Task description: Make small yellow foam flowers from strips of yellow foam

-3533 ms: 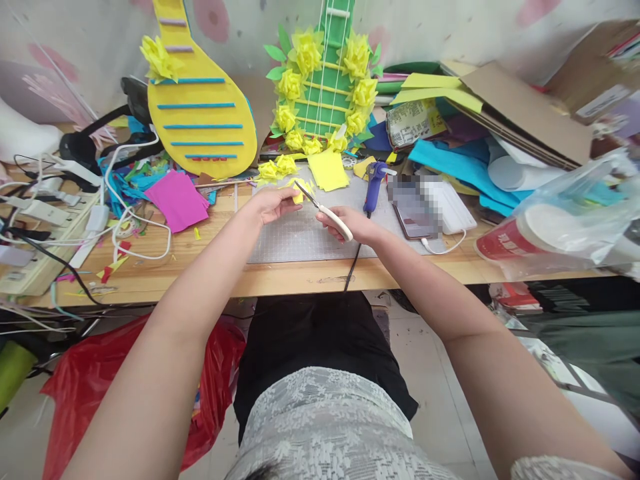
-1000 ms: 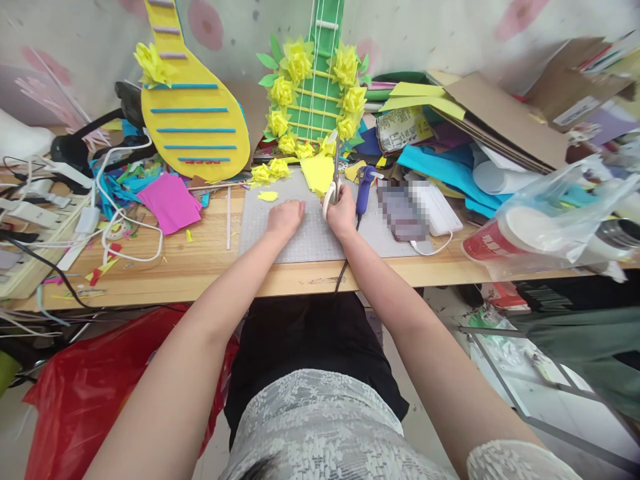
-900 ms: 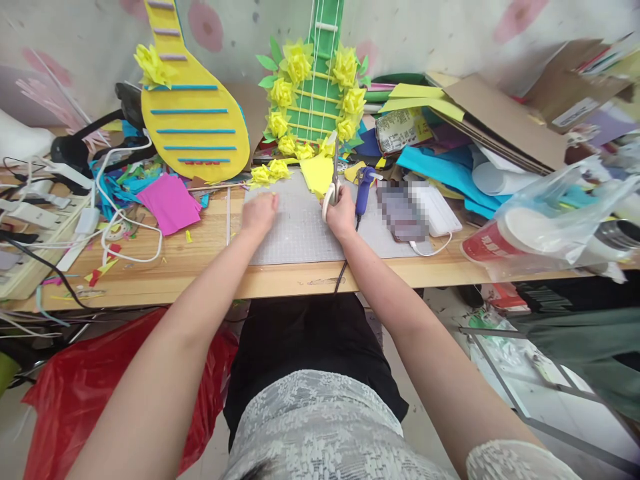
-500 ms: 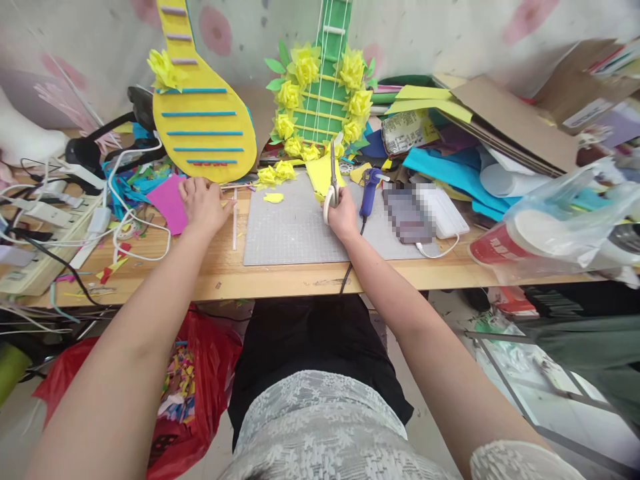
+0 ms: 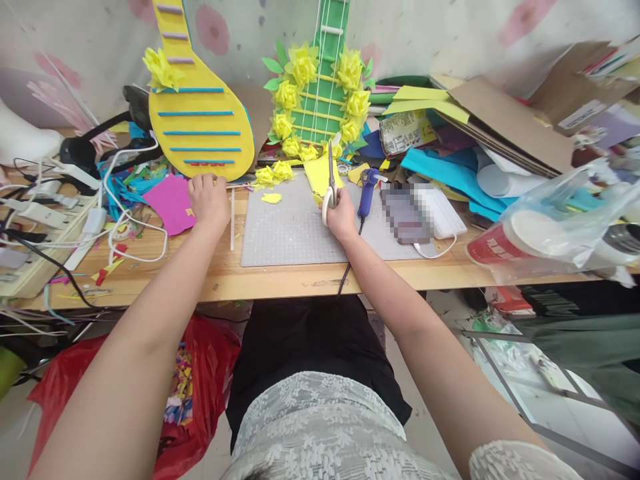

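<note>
Scissors [image 5: 331, 165] with white handles point away from me, and my right hand [image 5: 343, 215] is closed round the handles. Their blades lie over a yellow sheet of paper [image 5: 316, 175] at the back of the grey cutting mat [image 5: 290, 230]. My left hand [image 5: 209, 203] rests by the right edge of a magenta sheet [image 5: 171, 203], just below a yellow lute-shaped board [image 5: 203, 137]. Its fingers are curled down and together; what is under them is hidden. Yellow paper flowers [image 5: 275, 173] and a yellow scrap [image 5: 271, 198] lie between my hands. A clear glue stick [image 5: 233, 220] lies beside my left hand.
A purple glue gun [image 5: 368, 193] and a blurred phone [image 5: 406, 212] are right of my right hand. A bagged cup [image 5: 505, 237] stands near the right edge. White cables [image 5: 135, 253] cover the left side. A green instrument shape [image 5: 320, 100] leans behind.
My left hand has shifted right off the magenta sheet, and its fingers have drawn together. My right hand still holds the scissors in the same place. The view has shifted slightly.
</note>
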Demonstrator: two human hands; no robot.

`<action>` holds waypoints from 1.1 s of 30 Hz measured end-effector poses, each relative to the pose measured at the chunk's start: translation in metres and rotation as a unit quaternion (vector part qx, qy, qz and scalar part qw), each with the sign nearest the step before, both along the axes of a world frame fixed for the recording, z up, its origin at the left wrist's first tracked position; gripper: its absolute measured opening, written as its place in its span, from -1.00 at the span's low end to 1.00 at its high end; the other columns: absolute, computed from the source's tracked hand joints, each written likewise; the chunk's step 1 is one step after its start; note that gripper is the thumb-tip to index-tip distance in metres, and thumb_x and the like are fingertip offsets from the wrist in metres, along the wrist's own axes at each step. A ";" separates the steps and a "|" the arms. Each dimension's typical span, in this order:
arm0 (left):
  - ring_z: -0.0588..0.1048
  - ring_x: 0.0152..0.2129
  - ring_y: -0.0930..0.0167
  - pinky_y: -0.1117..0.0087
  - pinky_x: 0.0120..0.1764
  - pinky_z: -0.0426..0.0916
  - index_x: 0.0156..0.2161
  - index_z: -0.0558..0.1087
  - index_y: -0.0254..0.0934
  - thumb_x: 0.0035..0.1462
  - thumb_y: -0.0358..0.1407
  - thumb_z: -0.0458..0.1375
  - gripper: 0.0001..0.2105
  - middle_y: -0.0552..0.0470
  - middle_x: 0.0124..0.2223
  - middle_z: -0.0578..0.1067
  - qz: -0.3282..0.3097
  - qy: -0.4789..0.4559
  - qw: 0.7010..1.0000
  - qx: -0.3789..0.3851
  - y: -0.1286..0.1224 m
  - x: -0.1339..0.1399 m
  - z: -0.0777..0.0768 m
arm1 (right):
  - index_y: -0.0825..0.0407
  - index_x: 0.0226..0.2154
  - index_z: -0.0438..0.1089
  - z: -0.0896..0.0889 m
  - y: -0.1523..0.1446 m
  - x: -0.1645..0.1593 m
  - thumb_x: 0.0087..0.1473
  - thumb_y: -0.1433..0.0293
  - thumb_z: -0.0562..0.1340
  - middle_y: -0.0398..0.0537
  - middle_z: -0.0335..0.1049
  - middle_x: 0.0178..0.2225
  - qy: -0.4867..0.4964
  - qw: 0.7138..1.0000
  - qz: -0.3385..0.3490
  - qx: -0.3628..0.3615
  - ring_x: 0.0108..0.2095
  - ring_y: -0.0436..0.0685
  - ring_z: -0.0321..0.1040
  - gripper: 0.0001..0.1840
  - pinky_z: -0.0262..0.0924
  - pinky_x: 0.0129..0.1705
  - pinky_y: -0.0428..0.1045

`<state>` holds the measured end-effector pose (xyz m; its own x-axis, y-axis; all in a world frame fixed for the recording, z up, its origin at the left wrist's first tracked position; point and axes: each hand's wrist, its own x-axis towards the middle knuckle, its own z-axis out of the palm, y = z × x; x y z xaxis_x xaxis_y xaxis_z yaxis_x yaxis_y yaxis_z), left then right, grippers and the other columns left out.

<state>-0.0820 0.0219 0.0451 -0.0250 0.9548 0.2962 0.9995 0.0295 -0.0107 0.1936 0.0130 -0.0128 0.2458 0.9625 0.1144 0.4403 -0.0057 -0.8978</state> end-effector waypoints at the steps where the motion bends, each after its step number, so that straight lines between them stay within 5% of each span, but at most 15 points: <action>1: 0.24 0.11 0.14 0.14 0.10 0.07 0.03 0.42 -0.34 0.25 -0.36 -0.17 -0.62 -0.25 0.14 0.36 -0.008 -0.003 1.000 0.018 -0.001 0.006 0.001 | -0.07 -0.26 0.12 0.001 0.000 0.000 -0.12 0.27 0.20 -0.04 0.41 -0.26 0.001 1.000 0.000 -0.002 -0.21 0.19 0.37 -0.67 0.22 -0.06 0.15; 5: 0.44 -0.07 0.11 0.14 -0.03 0.21 0.07 0.41 -0.24 0.28 -0.15 -0.13 -0.60 -0.20 -0.04 0.52 0.014 -0.087 0.996 -0.007 -0.001 0.029 0.007 | -0.07 -0.26 0.13 0.002 -0.002 0.000 -0.12 0.30 0.21 -0.05 0.42 -0.26 0.005 1.000 0.002 -0.008 -0.21 0.18 0.39 -0.68 0.23 -0.05 0.15; 8: 0.48 -0.10 0.07 0.14 -0.06 0.24 -0.09 0.51 -0.29 0.28 0.01 -0.17 -0.49 -0.25 -0.19 0.56 0.029 -0.115 0.992 -0.033 0.003 0.038 0.009 | -0.07 -0.27 0.14 0.001 -0.003 0.000 -0.11 0.29 0.22 -0.08 0.42 -0.28 0.013 1.000 0.002 -0.001 -0.23 0.16 0.39 -0.69 0.25 -0.06 0.14; 13: 0.49 -0.13 0.16 0.21 -0.06 0.28 -0.16 0.51 -0.24 0.17 0.04 0.01 -0.58 -0.13 -0.20 0.57 0.007 -0.202 0.979 -0.039 0.011 0.053 0.003 | -0.05 -0.31 0.15 0.004 0.002 -0.004 -0.14 0.28 0.30 -0.12 0.41 -0.32 0.053 0.998 0.009 -0.013 -0.27 0.12 0.39 -0.66 0.28 -0.09 0.12; 15: 0.49 -0.16 0.28 0.30 -0.06 0.31 -0.09 0.48 -0.24 0.09 -0.09 0.16 -0.65 -0.07 -0.12 0.55 -0.057 -0.293 0.952 -0.068 0.011 0.069 0.002 | -0.04 -0.35 0.15 0.010 0.003 -0.008 -0.17 0.34 0.34 -0.17 0.38 -0.36 0.106 0.993 0.034 -0.040 -0.34 0.08 0.38 -0.63 0.30 -0.14 0.09; 18: 0.49 -0.17 0.35 0.36 -0.13 0.36 -0.02 0.43 -0.28 0.01 -0.20 0.24 -0.59 -0.09 -0.08 0.53 -0.113 -0.464 0.860 -0.179 0.006 0.096 0.004 | -0.01 -0.40 0.15 0.024 0.002 -0.014 -0.21 0.51 0.37 -0.27 0.32 -0.46 0.202 0.969 0.099 -0.105 -0.48 -0.01 0.34 -0.62 0.32 -0.24 0.02; 22: 0.51 -0.21 0.33 0.34 -0.18 0.39 -0.09 0.44 -0.31 -0.14 -0.33 0.36 -0.57 -0.09 -0.18 0.54 -0.127 -0.545 0.784 -0.268 -0.003 0.119 0.011 | 0.02 -0.46 0.17 0.039 -0.004 -0.018 -0.28 0.66 0.37 -0.33 0.28 -0.58 0.232 0.949 0.142 -0.163 -0.55 -0.05 0.28 -0.59 0.31 -0.31 -0.01; 27: 0.54 -0.28 0.34 0.33 -0.21 0.41 -0.17 0.43 -0.31 -0.21 -0.39 0.39 -0.58 -0.03 -0.30 0.54 -0.131 -0.571 0.750 -0.306 -0.002 0.114 0.014 | 0.03 -0.49 0.18 0.044 -0.005 -0.016 -0.28 0.68 0.37 -0.34 0.29 -0.61 0.242 0.944 0.144 -0.169 -0.54 -0.05 0.31 -0.59 0.29 -0.35 -0.04; 33: 0.53 -0.35 0.38 0.33 -0.22 0.41 -0.27 0.40 -0.33 -0.24 -0.43 0.40 -0.63 0.01 -0.36 0.52 -0.100 -0.575 0.754 -0.302 -0.002 0.110 0.012 | 0.02 -0.50 0.18 0.044 -0.003 -0.018 -0.30 0.66 0.41 -0.35 0.22 -0.62 0.229 0.947 0.143 -0.174 -0.57 -0.05 0.26 -0.57 0.28 -0.34 -0.01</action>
<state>0.0278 0.0200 0.0567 0.2279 0.9256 -0.3023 0.3421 0.2146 0.9148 0.1753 0.0099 0.0313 -0.0834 0.9572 -0.2773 0.0330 -0.2754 -0.9608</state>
